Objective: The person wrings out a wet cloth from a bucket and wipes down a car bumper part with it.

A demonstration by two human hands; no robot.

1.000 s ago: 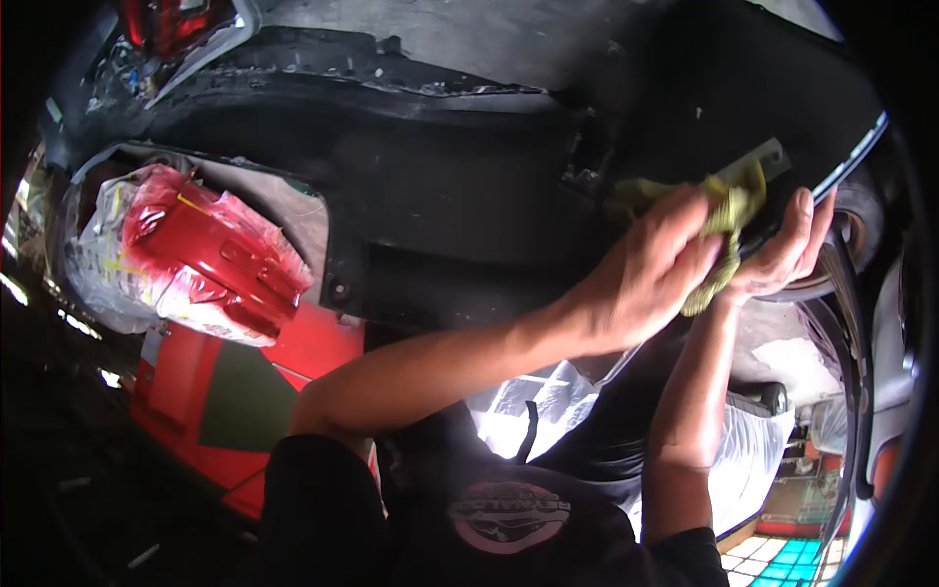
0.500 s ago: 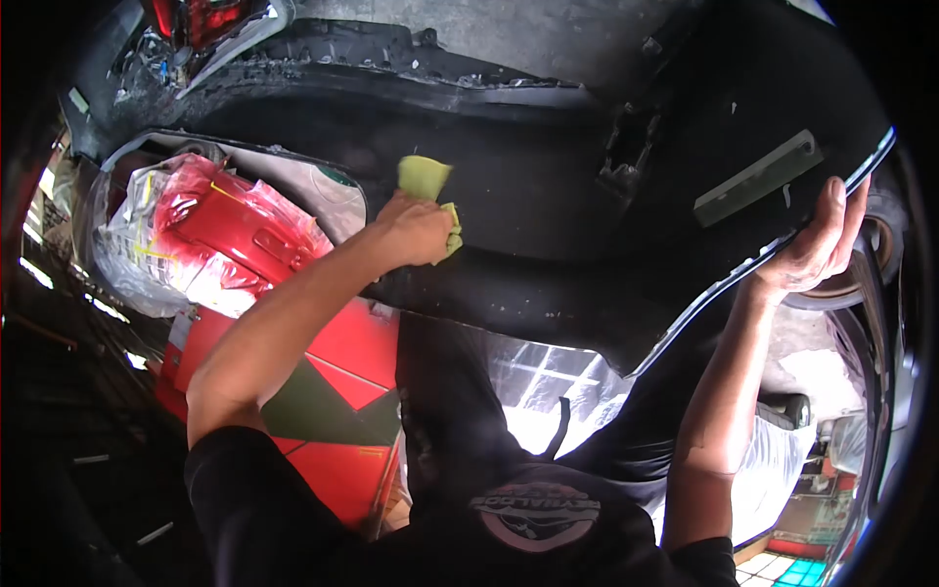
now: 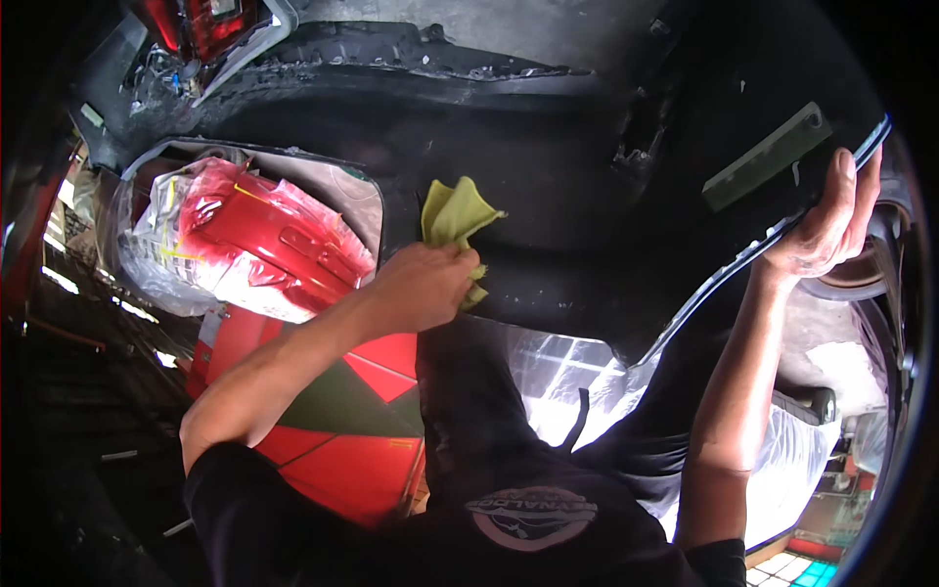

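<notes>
My left hand (image 3: 430, 284) is closed around a crumpled yellow-green cloth (image 3: 456, 210), which sticks out above and below the fist. The cloth is at the near edge of a large black car bumper (image 3: 548, 235), beside its cutout. At the right, my right hand (image 3: 827, 230) grips the bumper's pale edge, thumb on the near face and fingers partly hidden behind it. A grey-green bar (image 3: 766, 159) lies along the bumper close to that hand. White specks dot the black surface.
A red part in clear plastic (image 3: 274, 230) shows through the cutout at left. Below it are red and dark green panels (image 3: 342, 470). A red tail light (image 3: 201, 29) is at the upper left, a wheel (image 3: 861, 279) at the right, and plastic sheeting (image 3: 782, 470) below it.
My left hand has moved toward me and slightly right with the cloth, from the bumper's face to its near edge. My right hand keeps its hold. The view has shifted slightly.
</notes>
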